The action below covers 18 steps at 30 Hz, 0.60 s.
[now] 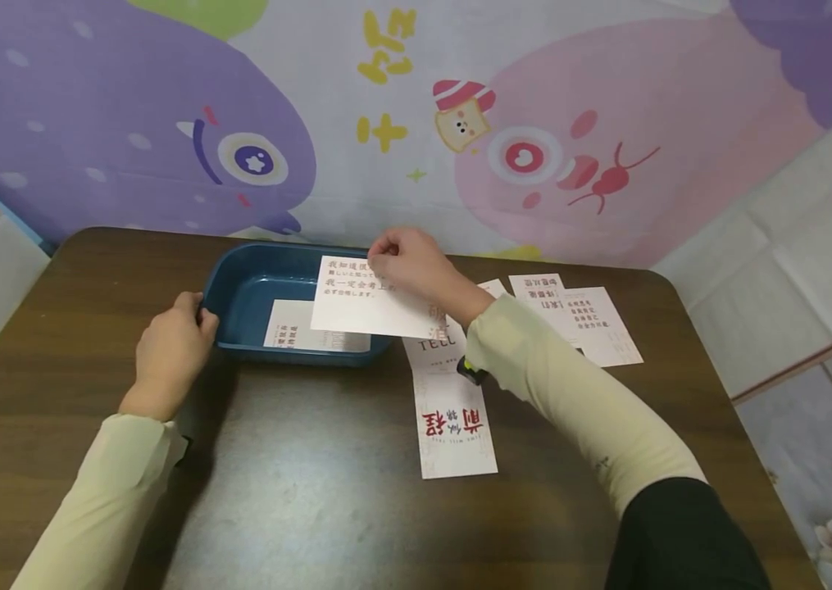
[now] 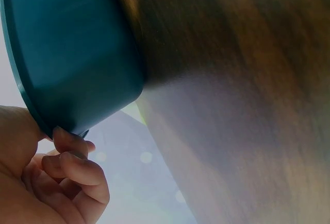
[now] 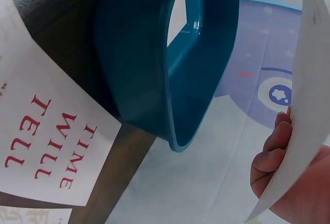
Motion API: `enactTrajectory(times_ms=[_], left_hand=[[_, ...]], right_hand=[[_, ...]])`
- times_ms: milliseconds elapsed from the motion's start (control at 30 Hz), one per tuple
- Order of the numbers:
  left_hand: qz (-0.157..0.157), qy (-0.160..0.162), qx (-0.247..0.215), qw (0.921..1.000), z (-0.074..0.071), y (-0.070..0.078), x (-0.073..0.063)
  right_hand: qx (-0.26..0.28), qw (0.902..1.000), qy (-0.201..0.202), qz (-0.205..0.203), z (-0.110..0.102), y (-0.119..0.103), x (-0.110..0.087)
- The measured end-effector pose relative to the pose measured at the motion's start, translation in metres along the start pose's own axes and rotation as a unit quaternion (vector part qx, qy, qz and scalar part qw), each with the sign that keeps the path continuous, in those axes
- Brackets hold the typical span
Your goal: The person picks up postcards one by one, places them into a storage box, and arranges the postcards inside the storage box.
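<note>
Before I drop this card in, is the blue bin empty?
Not empty: the head view shows at least one printed card lying inside the blue bin.

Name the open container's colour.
The container is dark teal, showing best in the right wrist view.

Held card (image 1: 352, 315) read 我知道很… / 難しいと知って… / 我一定会考上… / 必ず合格します; some line ends were hidden. Red-print card (image 3: 98, 167) by the box (image 1: 234, 283) said TIME WILL TELL. Near card (image 1: 454, 457) had 前程似锦, upside down. Right-hand cards (image 1: 600, 352) and box card (image 1: 283, 319) had Chinese too small to read surely. Wall cloth (image 1: 342, 180) showed yellow 干饭, sideways.
</note>
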<state>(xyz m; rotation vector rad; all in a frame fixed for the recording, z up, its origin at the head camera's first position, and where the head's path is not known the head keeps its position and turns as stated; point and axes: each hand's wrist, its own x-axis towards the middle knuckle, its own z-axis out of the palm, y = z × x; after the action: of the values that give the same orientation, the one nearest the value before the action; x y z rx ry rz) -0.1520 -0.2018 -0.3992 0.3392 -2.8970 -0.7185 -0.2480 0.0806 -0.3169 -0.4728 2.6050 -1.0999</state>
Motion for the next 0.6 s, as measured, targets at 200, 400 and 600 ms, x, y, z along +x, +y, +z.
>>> enactTrajectory(times_ms=[200, 400, 600], left_hand=[[-0.005, 0.003, 0.000, 1.0000, 0.000, 0.001, 0.000], [-0.013, -0.002, 0.001, 0.9999, 0.000, 0.001, 0.000], [-0.017, -0.008, -0.002, 0.9998, -0.001, 0.001, 0.000]], right_hand=[[-0.005, 1.0000, -0.001, -0.007, 0.004, -0.004, 0.003], [-0.012, 0.9999, -0.003, -0.010, 0.007, -0.006, 0.007], [-0.014, 0.9998, -0.002, -0.015, 0.012, -0.010, 0.010]])
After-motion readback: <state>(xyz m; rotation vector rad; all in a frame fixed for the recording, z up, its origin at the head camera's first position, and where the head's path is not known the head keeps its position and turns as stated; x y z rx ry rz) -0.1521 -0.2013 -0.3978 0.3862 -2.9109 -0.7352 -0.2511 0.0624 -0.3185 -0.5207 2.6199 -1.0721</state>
